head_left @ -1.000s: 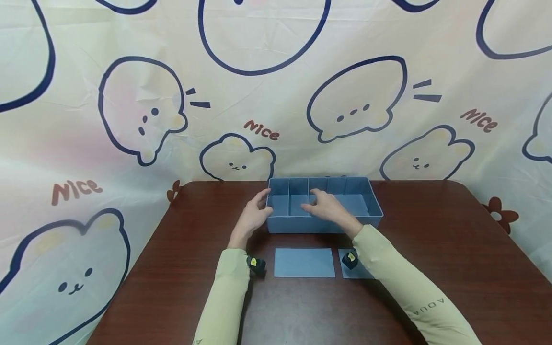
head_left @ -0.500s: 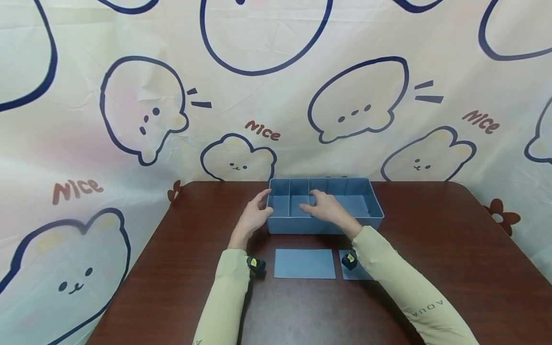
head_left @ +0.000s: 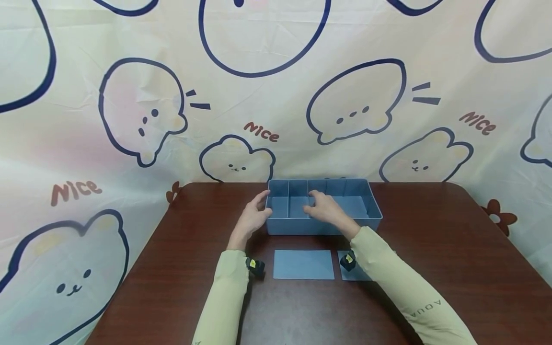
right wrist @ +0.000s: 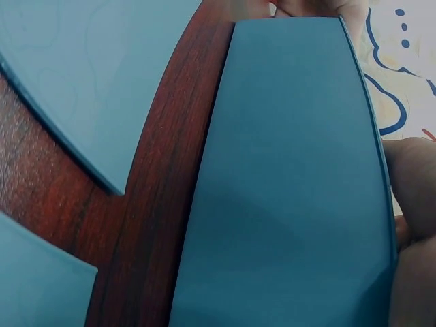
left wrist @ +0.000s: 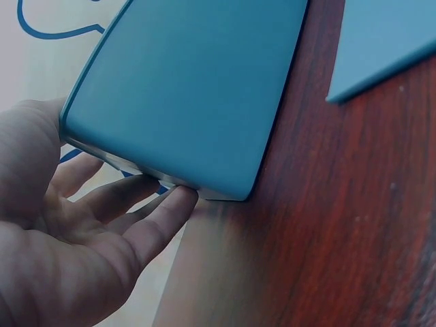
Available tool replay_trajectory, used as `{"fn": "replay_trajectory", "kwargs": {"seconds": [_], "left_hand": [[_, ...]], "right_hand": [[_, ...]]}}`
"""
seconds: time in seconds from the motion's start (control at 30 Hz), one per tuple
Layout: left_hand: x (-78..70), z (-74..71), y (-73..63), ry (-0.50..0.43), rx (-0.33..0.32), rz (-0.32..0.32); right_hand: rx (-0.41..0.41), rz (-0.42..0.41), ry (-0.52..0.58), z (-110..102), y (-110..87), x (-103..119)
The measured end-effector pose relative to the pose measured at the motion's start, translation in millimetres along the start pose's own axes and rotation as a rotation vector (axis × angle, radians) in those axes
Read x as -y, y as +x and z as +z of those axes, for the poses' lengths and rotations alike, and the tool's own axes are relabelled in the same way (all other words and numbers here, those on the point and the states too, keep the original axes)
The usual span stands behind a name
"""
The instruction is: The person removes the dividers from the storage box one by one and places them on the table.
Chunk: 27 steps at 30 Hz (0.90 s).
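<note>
In the head view a blue compartment box point(head_left: 353, 227) stands near the table's far edge, with upright dividers inside. My left hand point(head_left: 251, 218) holds its left end, fingers on the outside wall and thumb at the rim. The left wrist view shows fingertips point(left wrist: 178, 197) right against the end wall. Reaching over the front rim, my right hand point(head_left: 327, 209) pinches the top of a divider point(head_left: 308, 186), thumb to the left and index finger to the right. In the right wrist view the front wall point(right wrist: 286, 157) hides its fingertips.
Two flat blue panels lie on the dark wooden table point(head_left: 172, 287) in front of the box: one panel point(head_left: 304, 264) in the middle, and another panel point(head_left: 355, 274) partly under the right sleeve. A printed cloth point(head_left: 276, 96) hangs close behind the box.
</note>
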<state>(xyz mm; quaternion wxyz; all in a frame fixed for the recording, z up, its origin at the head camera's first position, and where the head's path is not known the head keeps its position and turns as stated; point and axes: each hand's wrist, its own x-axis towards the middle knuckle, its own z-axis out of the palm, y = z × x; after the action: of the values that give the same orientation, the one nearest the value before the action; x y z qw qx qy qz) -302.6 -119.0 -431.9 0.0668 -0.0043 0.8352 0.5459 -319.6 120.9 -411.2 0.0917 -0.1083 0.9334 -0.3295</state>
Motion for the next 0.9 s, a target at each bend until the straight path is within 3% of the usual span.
{"fn": "replay_trajectory", "kwargs": {"seconds": [0.9], "left_hand": [[3.3,-0.3,2.1,-0.006,-0.005,0.004]], "right_hand": [[-0.074,0.000,0.053,1.2,0.6,0.8]]}}
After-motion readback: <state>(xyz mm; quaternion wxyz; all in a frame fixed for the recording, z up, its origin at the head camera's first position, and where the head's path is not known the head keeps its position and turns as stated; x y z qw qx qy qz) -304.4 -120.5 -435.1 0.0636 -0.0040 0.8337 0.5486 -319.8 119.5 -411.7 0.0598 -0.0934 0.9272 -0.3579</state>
